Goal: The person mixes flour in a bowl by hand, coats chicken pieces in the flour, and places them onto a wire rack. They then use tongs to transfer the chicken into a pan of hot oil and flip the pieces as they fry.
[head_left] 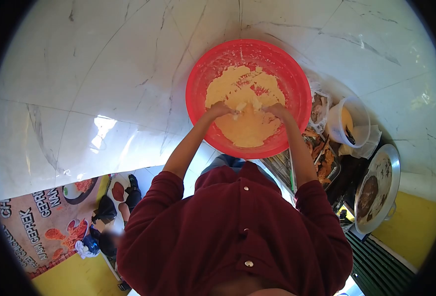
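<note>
Hands: 2, in 1 basin.

We note a white marble-patterned floor with grey veins and a bright glare patch. A printed food banner lies at lower left beside a yellow surface. At right we see a dark grille and another yellow area.

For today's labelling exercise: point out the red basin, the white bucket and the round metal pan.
red basin (297,81): head view, bare right inner wall.
white bucket (334,126): head view, outer left wall.
round metal pan (393,170): head view, right rim.
</note>
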The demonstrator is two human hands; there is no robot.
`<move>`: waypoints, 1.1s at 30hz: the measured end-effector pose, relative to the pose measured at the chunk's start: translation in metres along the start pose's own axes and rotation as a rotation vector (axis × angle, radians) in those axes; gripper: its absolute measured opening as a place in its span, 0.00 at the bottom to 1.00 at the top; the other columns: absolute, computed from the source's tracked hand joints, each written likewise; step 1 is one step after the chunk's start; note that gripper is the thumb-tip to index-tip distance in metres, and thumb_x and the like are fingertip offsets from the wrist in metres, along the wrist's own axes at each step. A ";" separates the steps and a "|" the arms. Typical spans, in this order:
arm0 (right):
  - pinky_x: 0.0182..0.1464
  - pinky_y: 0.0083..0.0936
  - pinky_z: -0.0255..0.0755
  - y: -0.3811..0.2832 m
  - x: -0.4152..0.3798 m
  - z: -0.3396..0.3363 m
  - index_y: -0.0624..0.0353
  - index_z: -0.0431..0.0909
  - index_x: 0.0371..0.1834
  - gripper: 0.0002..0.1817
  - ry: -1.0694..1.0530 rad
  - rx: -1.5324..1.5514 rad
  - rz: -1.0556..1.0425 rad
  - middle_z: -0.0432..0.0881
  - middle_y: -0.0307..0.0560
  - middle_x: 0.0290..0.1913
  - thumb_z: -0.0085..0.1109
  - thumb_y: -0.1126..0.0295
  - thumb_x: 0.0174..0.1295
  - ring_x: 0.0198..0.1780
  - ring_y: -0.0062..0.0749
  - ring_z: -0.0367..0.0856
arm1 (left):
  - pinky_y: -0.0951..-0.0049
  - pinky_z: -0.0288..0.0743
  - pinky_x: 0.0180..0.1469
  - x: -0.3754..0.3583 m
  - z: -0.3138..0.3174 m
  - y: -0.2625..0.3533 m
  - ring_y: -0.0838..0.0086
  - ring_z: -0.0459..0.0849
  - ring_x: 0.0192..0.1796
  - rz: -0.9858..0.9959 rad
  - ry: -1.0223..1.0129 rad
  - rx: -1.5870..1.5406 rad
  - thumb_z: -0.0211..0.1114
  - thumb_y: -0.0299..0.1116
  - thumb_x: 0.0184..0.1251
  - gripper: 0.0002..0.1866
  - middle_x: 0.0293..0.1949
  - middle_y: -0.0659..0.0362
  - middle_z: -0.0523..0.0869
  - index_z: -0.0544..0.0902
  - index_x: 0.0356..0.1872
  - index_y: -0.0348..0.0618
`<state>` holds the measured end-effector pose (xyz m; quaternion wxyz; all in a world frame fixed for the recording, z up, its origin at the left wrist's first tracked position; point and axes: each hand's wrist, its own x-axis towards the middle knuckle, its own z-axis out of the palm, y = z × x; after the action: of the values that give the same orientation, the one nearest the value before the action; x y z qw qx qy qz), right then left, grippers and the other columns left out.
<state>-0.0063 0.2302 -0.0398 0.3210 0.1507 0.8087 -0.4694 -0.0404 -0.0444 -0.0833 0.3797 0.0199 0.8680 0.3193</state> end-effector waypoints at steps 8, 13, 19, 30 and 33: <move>0.49 0.35 0.65 -0.044 0.078 -0.012 0.62 0.80 0.25 0.21 0.506 -0.739 -0.160 0.73 0.59 0.45 0.64 0.53 0.38 0.54 0.46 0.65 | 0.63 0.54 0.56 0.000 -0.040 0.063 0.63 0.60 0.58 0.019 0.755 0.511 0.69 0.46 0.39 0.21 0.47 0.54 0.74 0.82 0.31 0.42; 0.50 0.29 0.62 -0.044 0.072 0.020 0.57 0.80 0.32 0.14 0.573 -1.193 -0.259 0.62 0.52 0.52 0.61 0.65 0.41 0.54 0.42 0.60 | 0.65 0.54 0.57 0.018 -0.008 0.053 0.64 0.59 0.59 0.273 0.586 1.050 0.64 0.34 0.42 0.11 0.51 0.56 0.69 0.83 0.30 0.43; 0.47 0.30 0.64 -0.029 0.021 0.057 0.60 0.78 0.34 0.15 0.378 -1.100 -0.139 0.65 0.50 0.48 0.61 0.67 0.40 0.53 0.41 0.60 | 0.63 0.52 0.57 -0.010 0.043 0.060 0.66 0.60 0.57 0.283 0.518 1.028 0.64 0.34 0.41 0.13 0.47 0.56 0.71 0.82 0.32 0.44; 0.40 0.30 0.70 -0.003 -0.029 -0.010 0.60 0.80 0.26 0.22 -0.220 -0.518 -0.147 0.79 0.56 0.28 0.58 0.49 0.43 0.35 0.40 0.78 | 0.47 0.49 0.55 -0.080 0.001 0.058 0.54 0.61 0.56 -0.005 -0.124 0.232 0.59 0.59 0.44 0.32 0.47 0.52 0.74 0.79 0.40 0.39; 0.41 0.31 0.70 0.004 -0.034 -0.018 0.62 0.81 0.27 0.23 -0.050 -0.532 -0.040 0.79 0.58 0.31 0.60 0.50 0.43 0.37 0.40 0.78 | 0.48 0.49 0.56 -0.077 -0.007 0.043 0.53 0.61 0.56 -0.017 0.034 0.344 0.58 0.60 0.44 0.33 0.46 0.51 0.75 0.79 0.40 0.40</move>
<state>0.0144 0.2498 -0.0130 0.3597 0.0333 0.8983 -0.2502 0.0010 -0.0354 -0.0052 0.3588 0.0716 0.9163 0.1631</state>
